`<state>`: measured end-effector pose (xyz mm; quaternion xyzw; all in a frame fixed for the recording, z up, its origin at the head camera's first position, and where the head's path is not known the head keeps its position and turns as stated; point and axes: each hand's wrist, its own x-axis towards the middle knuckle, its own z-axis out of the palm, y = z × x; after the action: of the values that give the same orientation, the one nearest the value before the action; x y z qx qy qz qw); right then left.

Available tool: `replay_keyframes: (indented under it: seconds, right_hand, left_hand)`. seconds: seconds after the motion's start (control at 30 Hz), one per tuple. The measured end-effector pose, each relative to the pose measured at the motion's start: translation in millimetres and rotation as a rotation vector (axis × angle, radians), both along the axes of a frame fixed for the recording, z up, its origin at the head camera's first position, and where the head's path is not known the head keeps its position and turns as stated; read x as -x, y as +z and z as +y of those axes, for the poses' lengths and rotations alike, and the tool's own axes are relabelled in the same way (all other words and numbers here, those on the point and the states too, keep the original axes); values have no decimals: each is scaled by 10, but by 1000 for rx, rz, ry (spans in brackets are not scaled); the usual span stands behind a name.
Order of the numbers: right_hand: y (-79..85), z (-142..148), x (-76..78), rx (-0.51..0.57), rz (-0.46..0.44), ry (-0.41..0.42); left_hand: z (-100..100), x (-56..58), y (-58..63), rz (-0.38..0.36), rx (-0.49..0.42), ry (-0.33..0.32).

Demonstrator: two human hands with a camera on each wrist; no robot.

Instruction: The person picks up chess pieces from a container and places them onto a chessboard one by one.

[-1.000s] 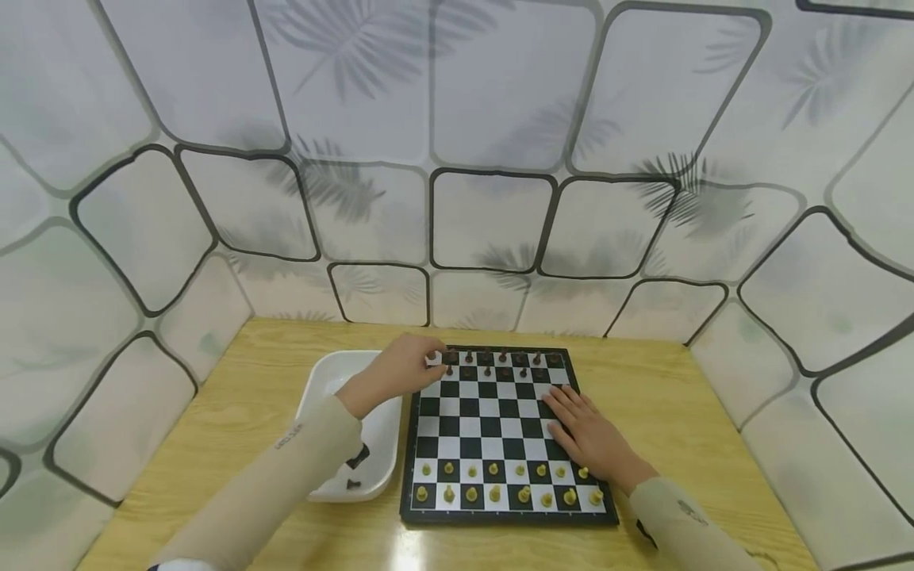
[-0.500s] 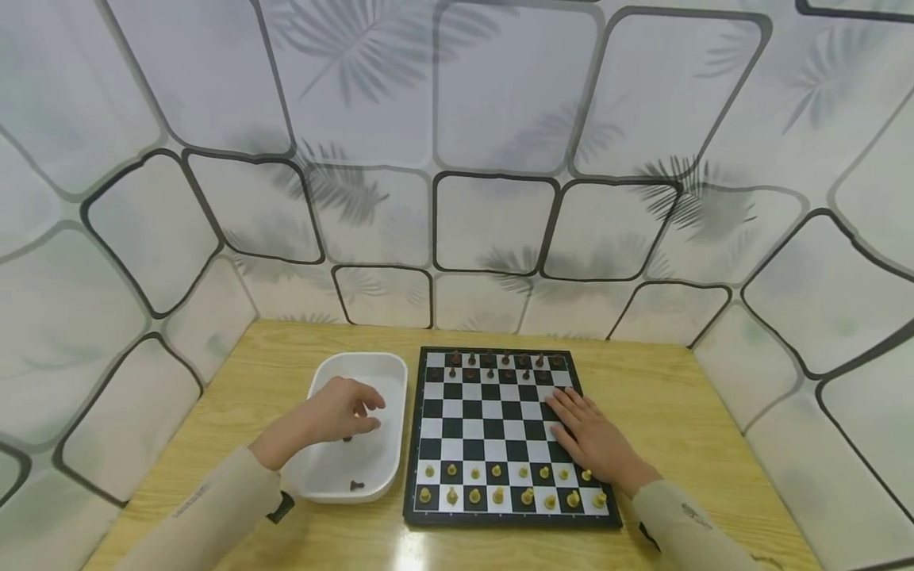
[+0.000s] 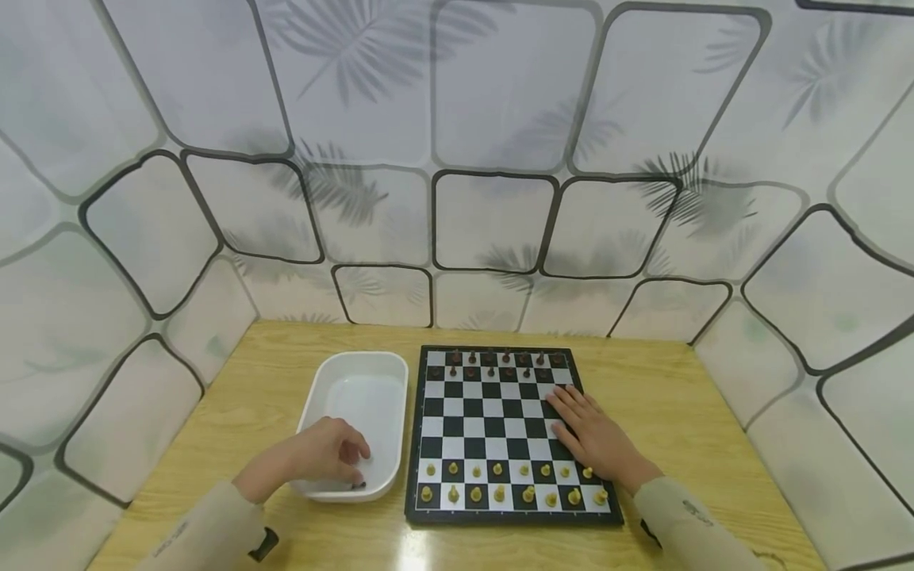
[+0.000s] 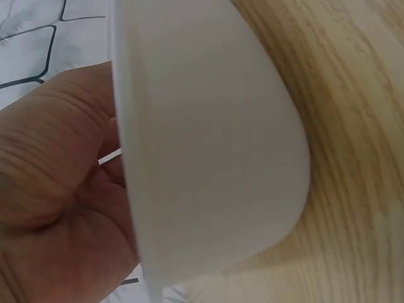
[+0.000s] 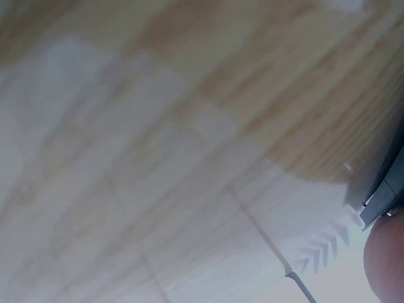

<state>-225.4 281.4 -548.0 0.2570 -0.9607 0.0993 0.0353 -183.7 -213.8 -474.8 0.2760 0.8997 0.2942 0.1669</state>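
My left hand point(image 3: 324, 454) reaches into the white tray point(image 3: 401, 412) at its near end. Its thumb and index fingertips are apart, beside a small dark chess piece point(image 3: 360, 485) that the hand partly hides. In the left wrist view the tray wall point(image 4: 214, 145) covers the fingertips, while the palm point(image 4: 69, 246) shows past the rim. My right hand point(image 3: 596, 438) lies with extended fingers on the right edge of the chessboard point(image 3: 494, 428). Dark brown chess pieces point(image 3: 491, 371) stand on the far rows, and yellow ones point(image 3: 499, 493) fill the two near rows.
The wooden table point(image 3: 643, 381) carries the tray just left of the board, with a narrow gap between them. Patterned fabric walls point(image 3: 493, 222) enclose the table at the back and both sides. In the right wrist view, mostly blurred tabletop point(image 5: 303, 113) shows.
My left hand has gone from the board's far left corner back over the tray and down to its near end, at the dark piece. The right hand has stayed put.
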Motion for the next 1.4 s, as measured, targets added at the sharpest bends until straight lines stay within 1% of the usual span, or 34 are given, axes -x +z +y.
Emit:
replay_keyframes:
  seconds: [0.2, 0.33, 0.6, 0.8, 0.9, 1.03, 1.13, 1.27, 1.4]
  right_hand:
    - [-37, 17, 18, -14, 9, -5]
    - [-61, 24, 26, -21, 10, -4]
    - [-35, 11, 20, -7, 6, -1]
    - [-33, 12, 14, -6, 11, 0]
    - [-42, 13, 21, -2, 8, -2]
    - [-53, 16, 27, -1, 7, -3]
    - [-60, 18, 28, -1, 8, -3]
    - [-61, 20, 28, 0, 5, -3]
    - [-58, 22, 26, -1, -2, -4]
  left_hand:
    - [14, -46, -50, -13, -14, -18]
    - [26, -67, -79, -4, -24, -31]
    - [46, -90, -125, -6, -23, -45]
    - [42, -81, -144, 17, -20, -52]
    - [36, -78, -150, 39, -28, -67]
    - [25, -79, -146, 55, -30, -55]
    - [17, -84, -130, 60, -37, -33]
    - [10, -88, -116, 88, -46, -32]
    - [20, -66, -111, 115, -66, -2]
